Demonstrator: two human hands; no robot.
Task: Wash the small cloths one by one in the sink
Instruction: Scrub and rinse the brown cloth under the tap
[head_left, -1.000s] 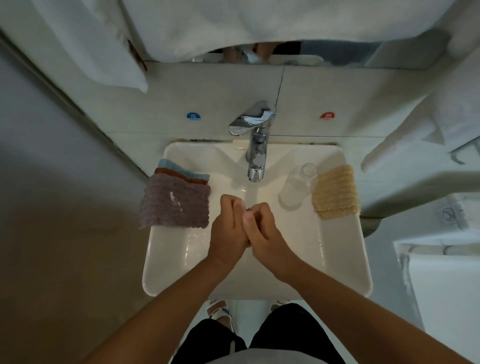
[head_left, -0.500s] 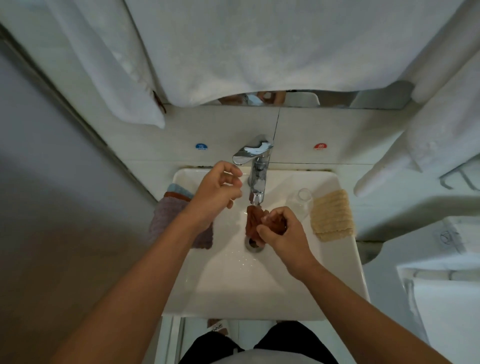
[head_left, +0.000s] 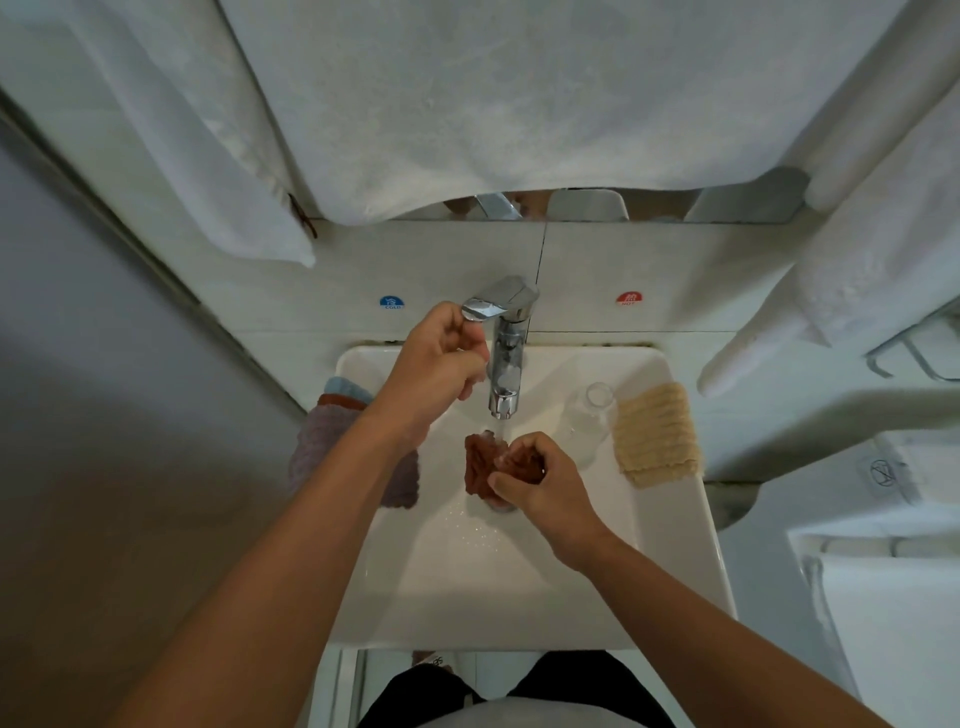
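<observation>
My right hand (head_left: 540, 486) grips a bunched rust-brown cloth (head_left: 477, 467) over the drain of the white sink (head_left: 675, 525). A thin stream of water falls on the cloth from the chrome faucet (head_left: 506, 374). The fingers of my left hand (head_left: 441, 358) curl around the tip of the faucet lever (head_left: 493, 304). A stack of cloths lies on the sink's left rim: purple (head_left: 314, 457) on top, with rust-brown and blue (head_left: 347, 387) edges behind it, partly hidden by my left forearm. A beige cloth (head_left: 655, 436) lies on the right rim.
A clear bottle (head_left: 592, 415) lies in the basin beside the beige cloth. White towels (head_left: 493, 104) hang over the mirror above the faucet and at both sides. Blue cold (head_left: 390, 302) and red hot (head_left: 628, 298) stickers flank the faucet. A metal rack (head_left: 914, 348) juts out at right.
My left hand left the cloth and rose to the faucet lever. Water now runs onto the cloth, which my right hand alone holds. The view tilted upward.
</observation>
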